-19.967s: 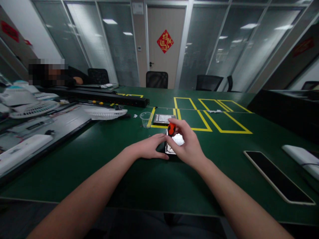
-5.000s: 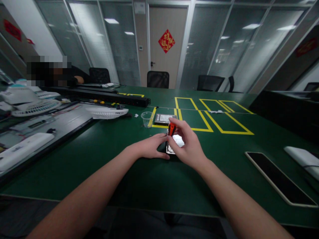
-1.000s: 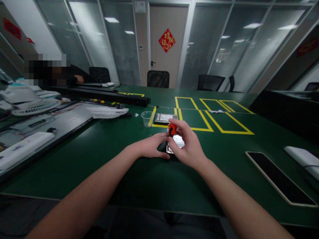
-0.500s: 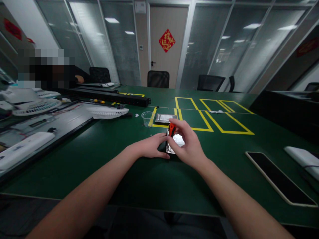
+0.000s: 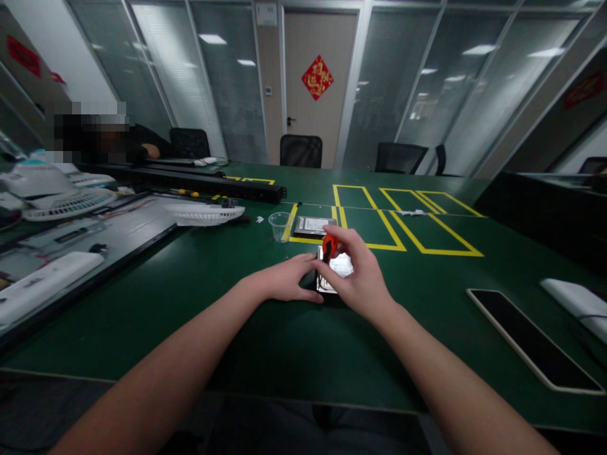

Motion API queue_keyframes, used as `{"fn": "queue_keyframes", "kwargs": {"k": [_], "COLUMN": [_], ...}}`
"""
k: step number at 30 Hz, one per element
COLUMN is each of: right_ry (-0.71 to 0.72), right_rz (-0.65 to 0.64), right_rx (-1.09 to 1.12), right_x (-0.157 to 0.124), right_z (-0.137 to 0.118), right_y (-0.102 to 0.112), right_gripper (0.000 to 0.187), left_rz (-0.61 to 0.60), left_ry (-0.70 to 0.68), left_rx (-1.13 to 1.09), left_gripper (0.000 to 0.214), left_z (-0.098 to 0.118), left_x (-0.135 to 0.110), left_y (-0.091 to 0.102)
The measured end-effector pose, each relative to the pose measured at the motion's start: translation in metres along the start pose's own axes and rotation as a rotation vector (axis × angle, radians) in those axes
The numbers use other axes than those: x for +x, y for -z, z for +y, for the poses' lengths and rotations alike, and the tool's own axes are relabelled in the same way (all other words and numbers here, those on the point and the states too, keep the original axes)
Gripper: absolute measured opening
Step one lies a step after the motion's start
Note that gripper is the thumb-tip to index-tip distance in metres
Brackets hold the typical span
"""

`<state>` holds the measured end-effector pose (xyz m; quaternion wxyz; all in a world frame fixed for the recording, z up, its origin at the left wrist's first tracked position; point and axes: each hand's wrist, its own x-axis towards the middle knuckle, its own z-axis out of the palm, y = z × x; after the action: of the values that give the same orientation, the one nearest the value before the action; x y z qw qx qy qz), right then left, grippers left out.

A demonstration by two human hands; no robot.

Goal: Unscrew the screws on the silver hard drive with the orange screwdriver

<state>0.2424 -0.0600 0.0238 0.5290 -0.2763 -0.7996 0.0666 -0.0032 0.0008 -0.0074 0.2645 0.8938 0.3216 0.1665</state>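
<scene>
A silver hard drive (image 5: 342, 265) lies on the green table in front of me. My left hand (image 5: 294, 278) grips its left edge, thumb at the near corner and fingers toward the far one. Over the drive, my right hand (image 5: 355, 268) is closed around the red and black handle of a screwdriver (image 5: 330, 245), held roughly upright. The screwdriver's tip is too small and dark to make out. Just beyond my hands sits a second hard drive (image 5: 310, 226) with a white label. A clear plastic cup (image 5: 281, 227) stands to its left.
White fan parts (image 5: 203, 213) and a large flat panel (image 5: 128, 234) cover the left side. A long black bar (image 5: 203, 183) lies behind them. At right are a phone-like slab (image 5: 531, 338) and a white device (image 5: 578, 303). A person (image 5: 147, 148) sits at far left.
The screwdriver's handle has turned slightly in my right hand, and its fingers have shifted a little. My left hand and the hard drive stay in place.
</scene>
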Motion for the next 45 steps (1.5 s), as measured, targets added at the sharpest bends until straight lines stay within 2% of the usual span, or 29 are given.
{"fn": "queue_keyframes", "kwargs": {"k": [5,10,16,20,24,29,34,40,45], "right_ry": [-0.001,-0.012,0.041,0.022,-0.037,-0.036,-0.008,-0.007,-0.034], "right_rz": [-0.001,-0.023,0.001,0.013,-0.002,-0.015,-0.005,0.000,-0.044], "right_rx": [0.034,0.079,0.024,0.014,0.059,0.143,0.073,0.019,0.066], "right_x": [-0.001,-0.004,0.000,0.001,-0.002,-0.005,-0.001,0.001,-0.002], "right_z": [-0.001,-0.002,-0.002,-0.001,0.000,0.000,-0.001,-0.002,-0.003], "right_y": [-0.002,-0.005,-0.001,0.000,-0.003,-0.006,-0.002,0.000,-0.002], "right_gripper": [0.057,0.066,0.063,0.060,0.061,0.065,0.060,0.058,0.067], "left_rz": [-0.002,-0.018,0.012,0.027,0.000,-0.016,-0.011,0.004,-0.004], "left_ry": [0.010,0.005,-0.014,-0.018,-0.033,-0.048,-0.018,-0.016,-0.019], "left_rx": [-0.006,-0.033,-0.023,-0.015,-0.003,-0.021,-0.026,-0.024,-0.035], "left_gripper": [0.086,0.101,0.089,0.082,0.089,0.099,0.099,0.085,0.091], "left_z": [-0.004,-0.009,-0.012,-0.009,-0.009,-0.011,-0.009,-0.006,-0.007], "left_x": [0.001,0.000,0.001,0.001,0.001,0.002,0.001,0.000,0.001], "left_y": [-0.001,-0.002,-0.005,-0.006,-0.004,-0.001,-0.002,-0.002,-0.002]}}
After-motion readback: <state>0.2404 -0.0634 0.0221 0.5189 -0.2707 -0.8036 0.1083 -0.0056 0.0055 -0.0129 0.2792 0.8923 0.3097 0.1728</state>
